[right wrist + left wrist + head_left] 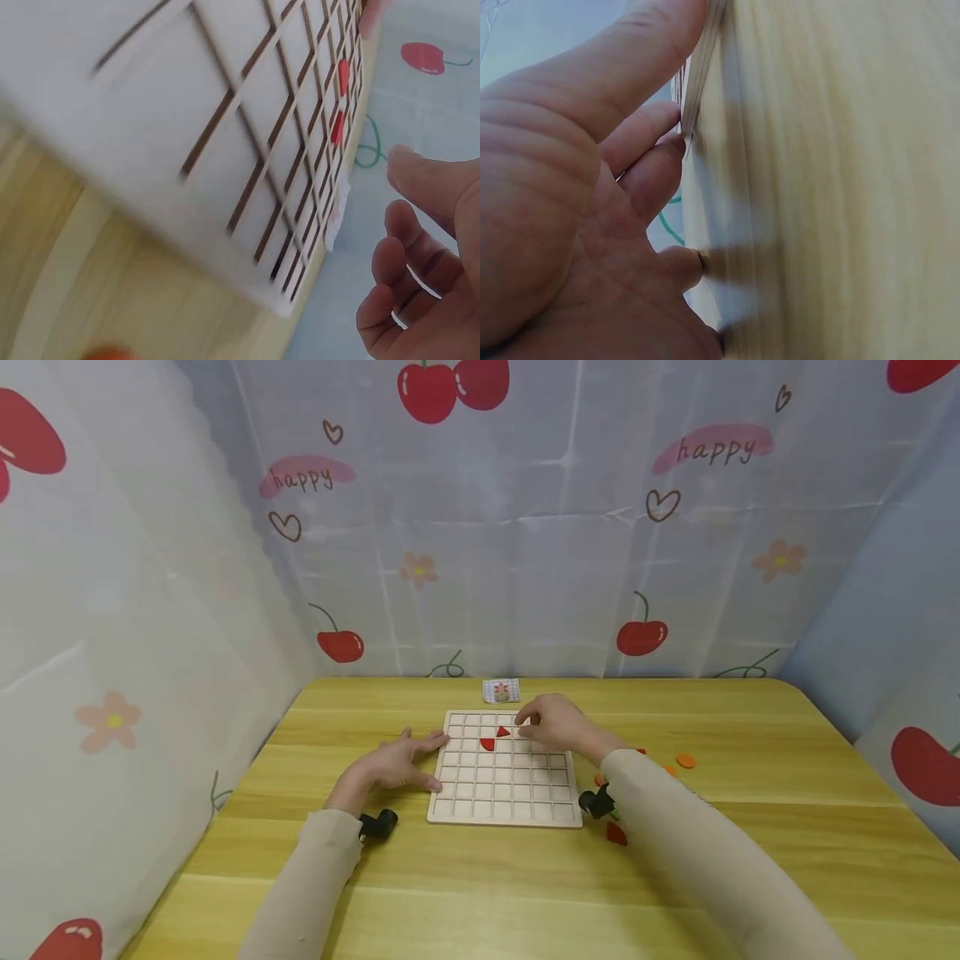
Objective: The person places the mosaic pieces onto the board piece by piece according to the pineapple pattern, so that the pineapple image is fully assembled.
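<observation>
A pale wooden grid board [483,811] lies on the table. Two red pieces sit in its upper middle cells: a quarter-round piece [487,744] and a triangular piece [503,732]. My left hand [390,764] rests at the board's left edge with fingers spread, thumb and fingertips against the side; the left wrist view shows the thumb [622,67] along that edge. My right hand [558,722] hovers over the board's upper right part. Its thumb [427,176] and bent fingers stand apart in the right wrist view, with nothing visible between them.
A small printed card [501,691] with a picture on a grid lies behind the board. Right of the board are loose pieces, among them an orange disc [686,761] and a red piece [617,834], some partly behind my right sleeve [697,843]. A patterned curtain [480,593] hangs behind the table.
</observation>
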`<state>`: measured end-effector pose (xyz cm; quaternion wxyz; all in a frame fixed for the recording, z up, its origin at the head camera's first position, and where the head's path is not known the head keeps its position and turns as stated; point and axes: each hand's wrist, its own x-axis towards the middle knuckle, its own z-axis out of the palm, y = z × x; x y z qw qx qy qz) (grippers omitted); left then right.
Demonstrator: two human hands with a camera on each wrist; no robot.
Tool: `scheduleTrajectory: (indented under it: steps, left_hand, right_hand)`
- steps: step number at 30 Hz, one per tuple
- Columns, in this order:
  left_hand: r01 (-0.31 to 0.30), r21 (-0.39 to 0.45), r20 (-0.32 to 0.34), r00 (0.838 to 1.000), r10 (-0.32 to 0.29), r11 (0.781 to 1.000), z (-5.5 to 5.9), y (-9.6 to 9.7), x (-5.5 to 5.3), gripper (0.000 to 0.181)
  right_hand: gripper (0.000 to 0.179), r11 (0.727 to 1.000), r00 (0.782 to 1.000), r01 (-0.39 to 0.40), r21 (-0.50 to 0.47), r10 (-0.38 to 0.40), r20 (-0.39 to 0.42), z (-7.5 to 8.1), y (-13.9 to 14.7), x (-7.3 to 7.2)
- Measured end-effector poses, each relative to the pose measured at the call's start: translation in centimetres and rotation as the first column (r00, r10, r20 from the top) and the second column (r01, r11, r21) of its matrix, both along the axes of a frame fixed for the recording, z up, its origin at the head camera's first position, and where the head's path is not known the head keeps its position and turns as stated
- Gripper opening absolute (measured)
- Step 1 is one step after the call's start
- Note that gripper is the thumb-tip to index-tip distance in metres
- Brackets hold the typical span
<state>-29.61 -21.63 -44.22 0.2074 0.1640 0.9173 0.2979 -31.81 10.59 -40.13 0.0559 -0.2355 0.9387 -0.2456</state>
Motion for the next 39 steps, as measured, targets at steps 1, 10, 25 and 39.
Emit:
scheduleTrajectory:
  steps: [1, 10, 25, 39]
  left_hand:
    - [0.000, 0.000, 0.002, 1.000, 0.000, 1.000, -0.1, 0.0, 0.0, 0.091]
    - [-0.003, -0.007, -0.012, 1.000, 0.003, 1.000, -0.4, -0.2, -0.1, 0.091]
    - [-0.008, 0.015, 0.001, 1.000, 0.008, 1.000, -0.5, -0.4, 0.1, 0.090]
    - [0.001, 0.000, -0.001, 1.000, -0.001, 1.000, -0.1, 0.0, -0.1, 0.091]
  right_hand:
    - [0.024, 1.000, 1.000, 0.007, 0.008, -0.007, -0.002, 0.0, 0.6, 0.0]
    - [0.020, 0.998, 0.998, 0.004, 0.060, 0.000, -0.058, 0.1, 6.8, 0.7]
    - [0.024, 0.998, 1.000, -0.021, 0.060, 0.021, 0.007, 0.4, 15.6, 4.5]
    - [0.026, 0.995, 0.998, 0.060, 0.081, -0.061, 0.007, -1.8, 19.1, 7.0]
